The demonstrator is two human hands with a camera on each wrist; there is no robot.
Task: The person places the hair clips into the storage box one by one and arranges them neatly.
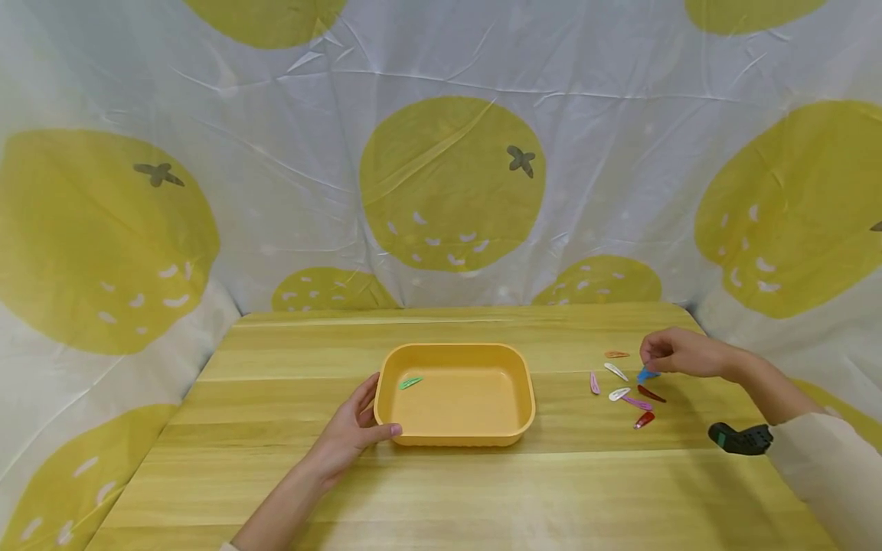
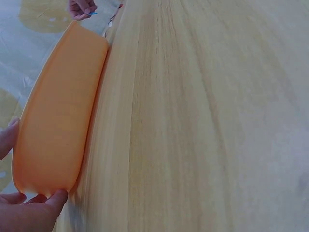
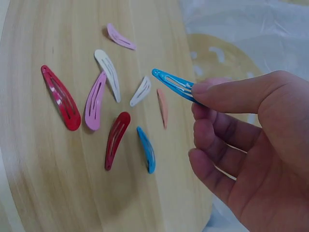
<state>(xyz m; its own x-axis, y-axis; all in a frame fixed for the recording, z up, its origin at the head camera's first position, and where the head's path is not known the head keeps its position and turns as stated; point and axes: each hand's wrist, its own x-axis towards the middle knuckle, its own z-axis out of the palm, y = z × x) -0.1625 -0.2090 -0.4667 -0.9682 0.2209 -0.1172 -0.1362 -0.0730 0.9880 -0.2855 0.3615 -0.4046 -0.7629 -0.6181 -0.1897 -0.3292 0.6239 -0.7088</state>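
Note:
My left hand (image 1: 349, 428) grips the left end of a yellow-orange plastic basin (image 1: 455, 441), thumb near its front corner. Inside the basin, towards its left, lies a green snap hair clip (image 1: 411, 383). Over at the right, my right hand (image 3: 263, 130) pinches a blue hair clip (image 3: 171, 83) between thumb and index finger, above the table. Below it lie a second blue hair clip (image 3: 147, 151), a dark red one (image 3: 117, 140), a red patterned one (image 3: 61, 99), an orange one (image 3: 162, 108), and several white and pink ones.
The wooden table (image 1: 524, 497) has a back edge close to a hanging cloth (image 1: 606, 184) printed with yellow fruit. Near the right sleeve, a black device (image 1: 740, 438) shows at the wrist. The pile of clips lies to the right of the basin.

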